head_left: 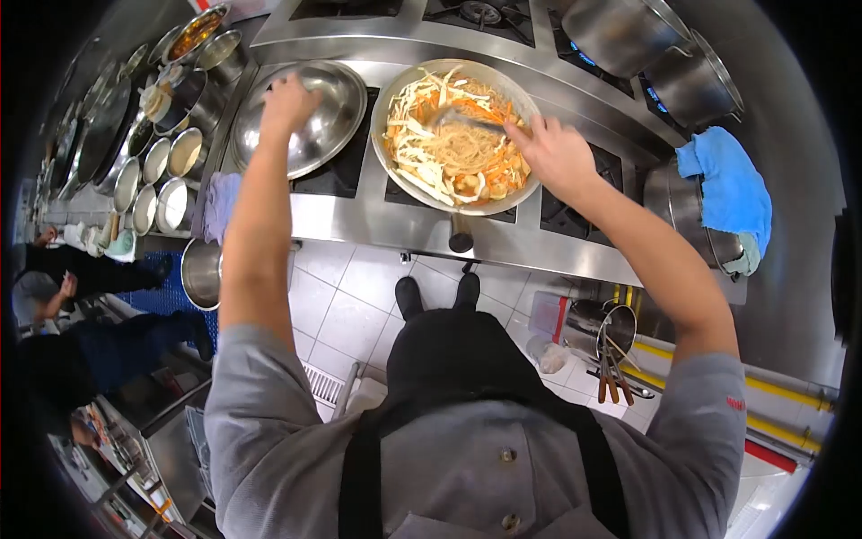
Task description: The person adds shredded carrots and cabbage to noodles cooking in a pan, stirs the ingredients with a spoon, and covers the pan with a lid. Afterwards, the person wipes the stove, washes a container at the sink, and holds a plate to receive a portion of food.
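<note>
A wide pan (378,148) sits on the stove, filled with noodles (462,151), shredded pale vegetable strips and orange carrot-like strips. My right hand (561,157) grips the handle of a metal spoon or spatula (467,120); its head is partly sunk in the food, so its exact kind is unclear. To the left of the pan, a domed metal lid (330,135) lies over the stovetop. At the top of the lid is my left hand (289,103), fingers curled closed around its middle; any knob there is hidden. The pan's handle (461,234) points toward me.
Two large pots (620,36) stand over blue flames at the upper right. A blue cloth (725,184) drapes another pot at the right. Several metal containers (172,205) line the left counter. Other people (99,355) stand at the left. Tools with wooden handles (614,386) hang below right.
</note>
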`<control>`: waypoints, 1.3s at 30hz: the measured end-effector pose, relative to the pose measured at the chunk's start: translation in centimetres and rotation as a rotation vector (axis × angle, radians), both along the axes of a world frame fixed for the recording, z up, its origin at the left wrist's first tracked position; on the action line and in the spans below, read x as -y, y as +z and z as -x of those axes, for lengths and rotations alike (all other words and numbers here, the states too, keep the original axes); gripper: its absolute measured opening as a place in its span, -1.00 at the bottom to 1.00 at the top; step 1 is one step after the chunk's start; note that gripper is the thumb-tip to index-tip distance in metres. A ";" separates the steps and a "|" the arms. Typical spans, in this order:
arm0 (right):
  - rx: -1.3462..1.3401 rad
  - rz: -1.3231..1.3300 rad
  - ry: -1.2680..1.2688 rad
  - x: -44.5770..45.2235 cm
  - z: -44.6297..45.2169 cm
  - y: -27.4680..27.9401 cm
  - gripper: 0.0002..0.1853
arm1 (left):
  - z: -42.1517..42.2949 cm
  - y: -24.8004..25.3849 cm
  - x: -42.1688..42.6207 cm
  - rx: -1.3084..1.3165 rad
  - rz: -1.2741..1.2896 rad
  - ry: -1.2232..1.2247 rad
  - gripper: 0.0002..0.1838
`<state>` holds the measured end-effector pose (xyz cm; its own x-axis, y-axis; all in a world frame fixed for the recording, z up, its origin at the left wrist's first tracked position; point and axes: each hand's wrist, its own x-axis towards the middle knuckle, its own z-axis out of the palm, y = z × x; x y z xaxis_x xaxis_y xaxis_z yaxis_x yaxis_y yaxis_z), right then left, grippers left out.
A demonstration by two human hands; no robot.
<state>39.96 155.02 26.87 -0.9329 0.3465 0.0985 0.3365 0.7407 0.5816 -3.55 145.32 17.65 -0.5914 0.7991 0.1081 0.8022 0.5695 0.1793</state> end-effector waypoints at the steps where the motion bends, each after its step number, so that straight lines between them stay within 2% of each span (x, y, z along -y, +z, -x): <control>1: 0.046 0.038 -0.044 0.6 -1.1 0.8 -0.59 | 2.1 -0.6 -1.0 -0.009 0.054 0.048 -0.16; 3: 0.091 0.076 -0.103 1.8 -2.2 3.3 -0.55 | 7.0 -3.6 -2.7 -0.022 0.140 -0.049 -0.19; 5: 0.141 0.101 -0.334 2.4 -2.4 6.7 -0.52 | 9.5 -5.2 -4.0 -0.042 0.227 -0.143 -0.21; 7: 0.069 0.120 -0.417 1.6 -2.0 6.7 -0.49 | 10.8 -5.5 -4.5 -0.094 0.189 -0.015 -0.34; 8: 0.005 0.143 -0.485 1.2 -1.6 6.6 -0.45 | 11.2 -5.8 -4.5 -0.101 0.187 -0.020 -0.34; 10: -0.044 0.176 -0.502 -0.9 0.0 3.3 -0.41 | 12.1 -6.1 -4.3 0.068 0.198 0.051 -0.50; 12: -0.069 0.242 -0.423 -2.2 1.1 -0.9 -0.48 | 12.3 -6.2 -3.3 0.031 0.151 0.039 -0.52; 14: -0.060 0.309 -0.322 -2.1 0.6 -3.9 -0.44 | 12.8 -5.4 -3.7 -0.003 0.100 0.021 -0.53; 16: -0.078 0.318 -0.260 -1.4 -1.5 -4.2 -0.43 | 13.6 -3.4 -2.6 -0.079 0.083 -0.070 -0.50; 18: 0.030 0.287 -0.360 -0.7 -3.3 -1.8 -0.38 | 14.6 -0.3 -2.1 -0.073 0.027 -0.092 -0.47; 20: -0.061 0.261 -0.356 0.3 -5.0 1.6 -0.43 | 13.9 4.2 -1.9 -0.082 -0.028 -0.147 -0.50; 23: -0.141 0.572 -0.546 4.7 -5.7 7.3 -0.52 | 11.5 10.8 -1.7 -0.051 -0.077 -0.209 -0.54; 24: -0.143 0.579 -0.543 5.8 -6.4 7.0 -0.52 | 10.1 12.8 -1.5 -0.059 -0.100 -0.253 -0.54; 26: -0.315 0.947 -0.480 7.5 -7.9 5.8 -0.61 | 10.3 15.0 -2.5 -0.009 -0.105 -0.277 -0.49; 27: -0.315 1.033 -0.502 8.0 -8.2 5.1 -0.66 | 10.2 15.7 -3.1 0.070 -0.097 -0.270 -0.50; 28: -0.324 1.034 -0.507 8.0 -8.1 3.6 -0.66 | 9.6 16.5 -3.6 0.148 -0.090 -0.266 -0.51; 31: -0.221 0.917 -0.590 6.7 -8.0 -0.5 -0.67 | 6.1 18.1 -5.0 0.148 -0.112 -0.318 -0.50; 33: -0.165 0.684 -0.530 5.6 -8.0 -1.2 -0.68 | 3.5 18.6 -5.8 0.141 -0.092 -0.354 -0.49; 36: -0.268 0.579 -0.445 5.2 -11.2 2.4 -0.69 | 1.7 17.4 -6.7 0.189 -0.141 -0.448 -0.45; 39: -0.223 0.545 -0.523 4.6 -14.4 4.6 -0.66 | -2.8 17.3 -6.3 0.256 -0.172 -0.489 -0.40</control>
